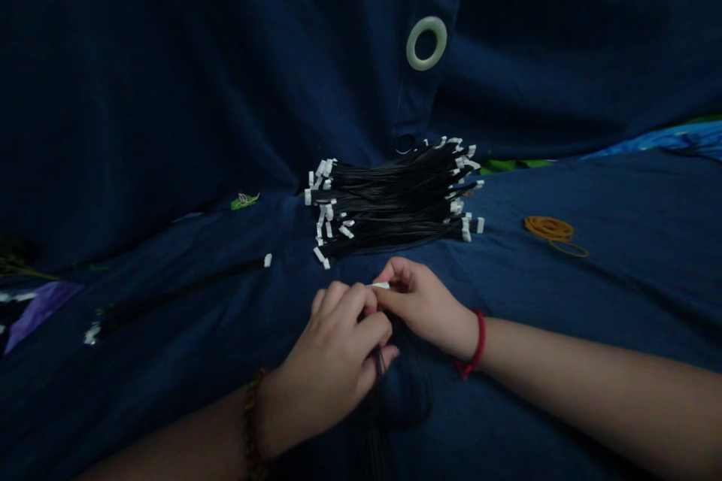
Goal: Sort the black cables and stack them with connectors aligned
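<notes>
Left hand [338,346] and right hand [422,306] together, both pinching one white-tipped black wire [380,285]. Loose pile of matching black wires [395,199] at 12 o'clock.

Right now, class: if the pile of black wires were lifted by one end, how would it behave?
The pile of black wires looks unbound, so it would probably spill apart. Its strands are thin, so likely floppy and light. On the soft blue cloth it should drag, not roll.

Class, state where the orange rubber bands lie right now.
In the head view, the orange rubber bands lie on the blue cloth at right, beyond the right hand and right of the black wire bundle.
</notes>
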Tool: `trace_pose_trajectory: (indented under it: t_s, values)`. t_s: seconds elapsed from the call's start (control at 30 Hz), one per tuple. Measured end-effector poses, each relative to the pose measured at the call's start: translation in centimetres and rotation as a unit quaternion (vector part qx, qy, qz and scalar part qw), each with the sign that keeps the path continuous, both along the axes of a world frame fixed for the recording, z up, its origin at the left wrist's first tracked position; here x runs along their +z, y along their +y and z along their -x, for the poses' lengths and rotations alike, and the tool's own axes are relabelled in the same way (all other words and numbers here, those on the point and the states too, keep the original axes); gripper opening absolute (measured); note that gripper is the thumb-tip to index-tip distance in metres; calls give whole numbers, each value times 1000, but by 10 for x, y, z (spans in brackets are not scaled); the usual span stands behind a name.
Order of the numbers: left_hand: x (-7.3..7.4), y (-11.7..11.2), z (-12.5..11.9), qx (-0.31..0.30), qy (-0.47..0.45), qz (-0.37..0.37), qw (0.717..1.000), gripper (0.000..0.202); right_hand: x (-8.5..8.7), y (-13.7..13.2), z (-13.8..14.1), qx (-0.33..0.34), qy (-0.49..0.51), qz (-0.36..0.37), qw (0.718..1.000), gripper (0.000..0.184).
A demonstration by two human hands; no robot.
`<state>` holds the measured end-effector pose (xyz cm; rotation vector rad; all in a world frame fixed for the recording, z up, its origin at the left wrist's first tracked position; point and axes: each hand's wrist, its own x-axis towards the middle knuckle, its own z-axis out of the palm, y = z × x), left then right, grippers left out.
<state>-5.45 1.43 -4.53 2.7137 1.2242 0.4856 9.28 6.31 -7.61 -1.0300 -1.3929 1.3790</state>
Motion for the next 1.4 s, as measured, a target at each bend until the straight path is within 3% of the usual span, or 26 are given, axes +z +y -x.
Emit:
trace_pose_trajectory:
  t_s: [0.13,0.33,0.43,0.53,0.6,0.73,0.8,0.9,0.93,1.0,1.1,1.2,1.27,1.4]
  values:
    - [12,-8,0,-33,-110,105,988,13,1,-1,0,10,-4,8,1000,17]
    - [31,-4,11,96,-57,159,981,33,-3,2,-1,17,4,27,999,20]
    - [38,11,20,-5,-43,242,969,31,-4,4,-2,17,6,31,999,21]
    - [44,24,28,-144,-63,332,930,42,-4,4,-3,18,5,34,999,21]
    - [45,29,33,-183,-59,380,905,48,-5,4,-3,18,3,37,999,20]
    - [40,36,42,-98,-125,464,872,49,-6,4,-2,17,5,42,999,22]
    - [37,39,47,-74,-219,508,830,42,-5,5,-2,16,10,45,999,22]
    - [31,44,53,-127,-364,535,752,24,-2,4,-2,12,19,48,999,21]
    - [28,46,54,-145,-401,523,739,22,-1,4,-3,12,22,49,998,21]
    - [20,49,53,-153,-441,461,755,17,2,3,-4,14,28,49,998,21]
    - [7,52,48,-103,-392,289,867,17,6,2,-5,26,31,43,998,24]
    - [-2,51,41,-49,-227,146,962,34,6,1,-6,53,25,32,998,27]
    - [-4,48,37,-50,-97,97,989,36,4,1,-6,68,22,23,997,29]
    - [-8,46,32,-46,95,10,994,30,-2,2,-4,89,11,4,996,29]
